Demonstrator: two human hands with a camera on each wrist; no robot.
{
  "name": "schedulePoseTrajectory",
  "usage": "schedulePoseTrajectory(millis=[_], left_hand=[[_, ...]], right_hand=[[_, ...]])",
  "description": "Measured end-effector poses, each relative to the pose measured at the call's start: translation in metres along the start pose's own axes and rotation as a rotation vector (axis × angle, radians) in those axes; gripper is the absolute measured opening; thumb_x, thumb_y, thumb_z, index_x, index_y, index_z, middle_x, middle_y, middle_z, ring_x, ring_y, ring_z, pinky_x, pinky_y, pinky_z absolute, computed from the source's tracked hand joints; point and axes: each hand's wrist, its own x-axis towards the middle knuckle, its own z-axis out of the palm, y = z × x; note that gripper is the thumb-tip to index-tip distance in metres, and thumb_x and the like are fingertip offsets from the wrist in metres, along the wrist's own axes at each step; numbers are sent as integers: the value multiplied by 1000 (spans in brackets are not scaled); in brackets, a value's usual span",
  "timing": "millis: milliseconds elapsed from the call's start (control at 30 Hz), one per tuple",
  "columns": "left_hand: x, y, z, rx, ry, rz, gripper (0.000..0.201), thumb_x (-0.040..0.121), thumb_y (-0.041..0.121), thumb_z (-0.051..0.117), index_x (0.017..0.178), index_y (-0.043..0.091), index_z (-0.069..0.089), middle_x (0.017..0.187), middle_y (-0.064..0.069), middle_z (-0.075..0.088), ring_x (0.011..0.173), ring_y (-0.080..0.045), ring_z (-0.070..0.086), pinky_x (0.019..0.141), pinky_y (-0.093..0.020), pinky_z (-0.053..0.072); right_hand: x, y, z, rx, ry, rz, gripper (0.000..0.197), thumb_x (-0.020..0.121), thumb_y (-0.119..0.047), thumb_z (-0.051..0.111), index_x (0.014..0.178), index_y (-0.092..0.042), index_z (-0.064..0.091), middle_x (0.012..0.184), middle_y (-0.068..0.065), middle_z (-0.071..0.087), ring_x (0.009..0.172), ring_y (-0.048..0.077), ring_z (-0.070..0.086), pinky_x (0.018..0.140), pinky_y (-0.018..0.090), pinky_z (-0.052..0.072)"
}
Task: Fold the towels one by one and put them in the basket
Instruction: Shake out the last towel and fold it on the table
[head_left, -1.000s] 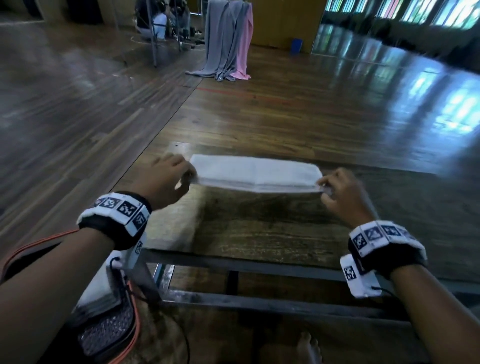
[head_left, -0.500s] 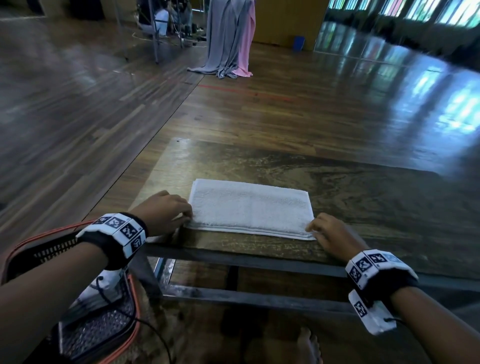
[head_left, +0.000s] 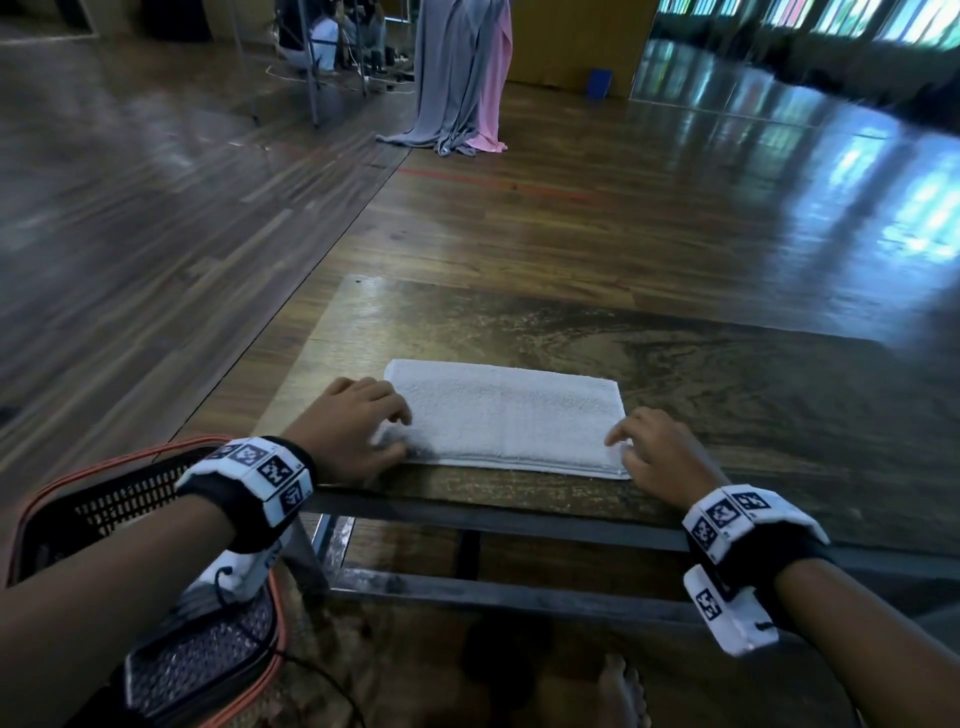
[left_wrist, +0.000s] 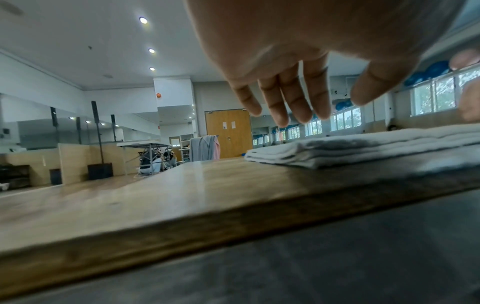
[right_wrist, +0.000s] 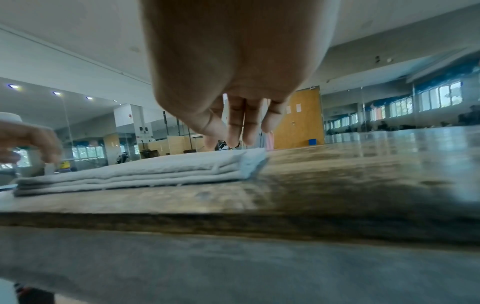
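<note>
Nearby: basket (head_left: 104, 499) left of table (head_left: 519, 322); draped cloths (head_left: 462, 78) beyond.

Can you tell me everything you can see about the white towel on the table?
The white towel looks like soft, fluffy terry cloth. It is folded into a flat rectangle, and from the side you can see several layers stacked up. It lies near the front edge of the wooden table. The left hand is at its left end with fingers over the near corner, and the right hand is at its right end. Neither hand grips it.
</note>
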Motion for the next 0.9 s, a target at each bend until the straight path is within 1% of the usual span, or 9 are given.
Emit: schedulePoseTrajectory(millis=[100, 167, 267, 333, 400, 500, 567, 700, 900], left_hand=[[5, 17, 12, 21, -140, 7, 33, 87, 51, 44, 111, 30, 53, 111, 9, 56, 105, -12, 51, 94, -31, 35], [3, 23, 13, 20, -153, 0, 30, 86, 51, 39, 96, 28, 57, 97, 8, 62, 87, -13, 56, 88, -33, 40], [3, 32, 12, 50, -66, -16, 32, 82, 44, 37, 70, 22, 57, 68, 7, 63, 60, -12, 51, 85, -31, 38], [7, 43, 15, 15, 27, -34, 23, 85, 39, 43, 77, 25, 60, 77, 8, 64, 72, -13, 57, 85, -33, 37], [19, 53, 20, -79, 99, -74, 19, 88, 33, 47, 99, 26, 61, 102, 6, 64, 98, -18, 58, 90, -35, 34], [37, 68, 35, -111, 58, -152, 41, 90, 31, 46, 130, 24, 47, 141, 1, 46, 130, -17, 41, 106, -36, 22], [41, 74, 49, -72, -3, -171, 51, 93, 36, 38, 141, 23, 31, 154, 2, 26, 142, -15, 22, 113, -39, 11], [25, 64, 71, 25, -112, -184, 64, 92, 55, 16, 148, 24, 11, 159, 3, 7, 146, -16, 5, 115, -48, 3], [-19, 28, 58, 112, -95, -242, 89, 75, 78, 3, 148, 28, 8, 159, 3, 6, 147, -18, 4, 117, -48, 5]], right_hand=[[3, -26, 12, -3, -37, -20, 21, 90, -20, 48, 104, -19, 64, 112, -2, 60, 105, 16, 54, 89, 37, 45], [4, -35, 13, -87, -109, 10, 21, 88, -25, 46, 86, -17, 65, 101, -1, 63, 94, 19, 57, 77, 33, 41], [7, -39, 4, -157, -217, 72, 28, 84, -26, 43, 59, -14, 49, 75, 6, 61, 79, 27, 61, 70, 31, 27], [13, -46, 2, -146, -114, 71, 29, 83, -25, 42, 61, -13, 56, 72, 2, 61, 76, 26, 59, 74, 33, 30], [23, -59, 6, -108, 50, 39, 23, 86, -25, 44, 81, -18, 65, 90, -1, 65, 89, 22, 58, 82, 36, 38], [44, -86, 21, 24, 121, 11, 31, 92, -25, 44, 120, -21, 56, 128, -1, 56, 120, 20, 47, 99, 37, 35], [53, -100, 37, 79, 109, 18, 41, 95, -27, 40, 136, -21, 44, 146, 0, 42, 134, 18, 35, 107, 37, 29], [44, -100, 73, -122, -93, -31, 54, 98, -43, 24, 148, -27, 14, 159, -4, 9, 146, 15, 7, 116, 40, 12], [19, -44, 65, -208, -178, 85, 80, 82, -75, 11, 149, -32, 3, 159, -4, -6, 147, 17, -6, 117, 44, 0]])
